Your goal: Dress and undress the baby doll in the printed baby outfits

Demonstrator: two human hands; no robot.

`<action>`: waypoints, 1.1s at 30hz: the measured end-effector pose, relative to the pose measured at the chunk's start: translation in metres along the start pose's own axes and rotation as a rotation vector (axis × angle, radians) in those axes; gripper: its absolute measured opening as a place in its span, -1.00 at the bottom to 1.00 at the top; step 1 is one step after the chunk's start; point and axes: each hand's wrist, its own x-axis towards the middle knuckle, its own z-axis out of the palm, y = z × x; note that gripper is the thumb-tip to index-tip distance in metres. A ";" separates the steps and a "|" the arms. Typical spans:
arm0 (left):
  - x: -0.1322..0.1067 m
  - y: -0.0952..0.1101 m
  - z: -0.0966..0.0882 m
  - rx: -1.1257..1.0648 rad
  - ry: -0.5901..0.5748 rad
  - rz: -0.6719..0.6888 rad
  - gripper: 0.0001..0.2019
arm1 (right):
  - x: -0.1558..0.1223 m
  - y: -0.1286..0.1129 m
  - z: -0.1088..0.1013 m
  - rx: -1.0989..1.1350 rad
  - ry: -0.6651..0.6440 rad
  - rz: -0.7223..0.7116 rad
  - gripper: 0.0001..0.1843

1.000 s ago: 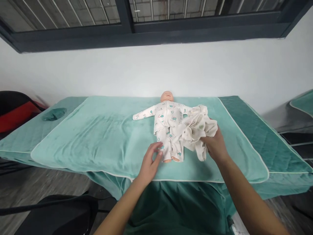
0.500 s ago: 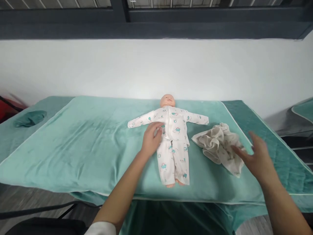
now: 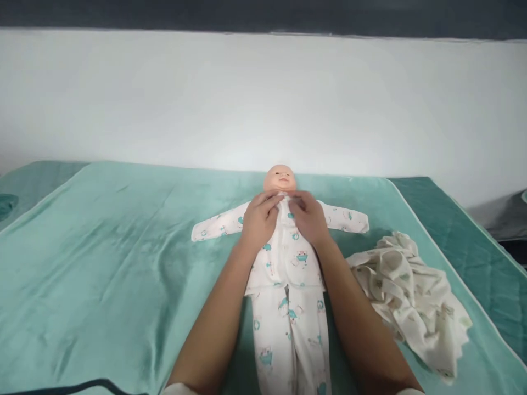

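A baby doll point(image 3: 280, 178) lies on its back, arms stretched out to both sides, its head toward the wall. It wears a white printed long-sleeved shirt point(image 3: 284, 260) and matching pants point(image 3: 290, 340). At the shirt's neckline, my left hand point(image 3: 260, 218) has its fingers and thumb closed on the collar's left side. My right hand point(image 3: 308, 215) is on the collar's right side with its fingers bent in, partly blurred. Both hands are close together just below the doll's chin, and the fabric between the fingertips is mostly hidden.
A crumpled white printed cloth point(image 3: 411, 299) lies to the right of the doll, beside my right forearm. Under everything is a green velvet cover point(image 3: 123, 274) on a bed, whose far edge meets a white wall point(image 3: 247, 104). A dark strap point(image 3: 82, 387) shows at lower left.
My left hand has moved up from the doll's side to its collar. My right hand has left the crumpled cloth and come to the collar. The view is closer and lower.
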 end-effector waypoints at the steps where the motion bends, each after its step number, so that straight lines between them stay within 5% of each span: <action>1: -0.002 -0.001 -0.001 -0.007 0.004 -0.012 -0.60 | 0.002 0.004 0.002 0.015 -0.012 -0.003 -0.75; 28: 0.002 0.001 -0.004 -0.093 -0.040 -0.128 -0.64 | -0.003 0.009 -0.002 0.031 -0.077 -0.088 -0.80; 33: 0.003 0.003 -0.005 -0.076 -0.067 -0.107 -0.60 | -0.005 0.011 0.000 0.051 -0.060 -0.002 -0.77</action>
